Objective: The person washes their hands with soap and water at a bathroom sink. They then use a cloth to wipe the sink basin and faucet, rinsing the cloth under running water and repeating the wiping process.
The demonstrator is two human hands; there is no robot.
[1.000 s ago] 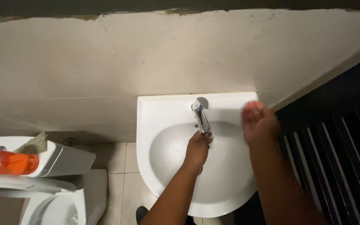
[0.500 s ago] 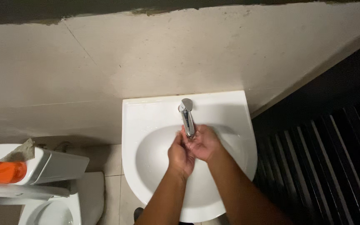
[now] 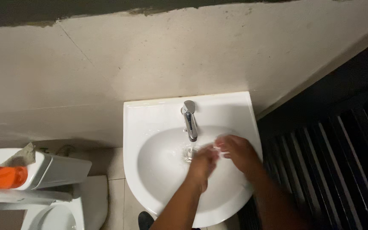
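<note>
Over a white wall-mounted basin (image 3: pixel 158 123), a person's left hand (image 3: pixel 202 164) and right hand (image 3: pixel 237 152) meet, fingers touching, under water running from the chrome tap (image 3: pixel 189 119), placed to catch the stream; neither grip holds anything, both loosely curled. An orange bottle (image 3: pixel 1 176) rests on the toilet cistern (image 3: pixel 60 170) nearby.

Just one camera here, strapped to my head, looking pretty much straight down from standing height. It faces the wall at 12 o'clock, with the sink (image 3: pixel 150 123) dead center below me. Toilet (image 3: pixel 56 213) sits at 8 o'clock, dark slatted panel (image 3: pixel 333 170) at 3 to 4 o'clock. No second view, so nothing's shared.
</note>
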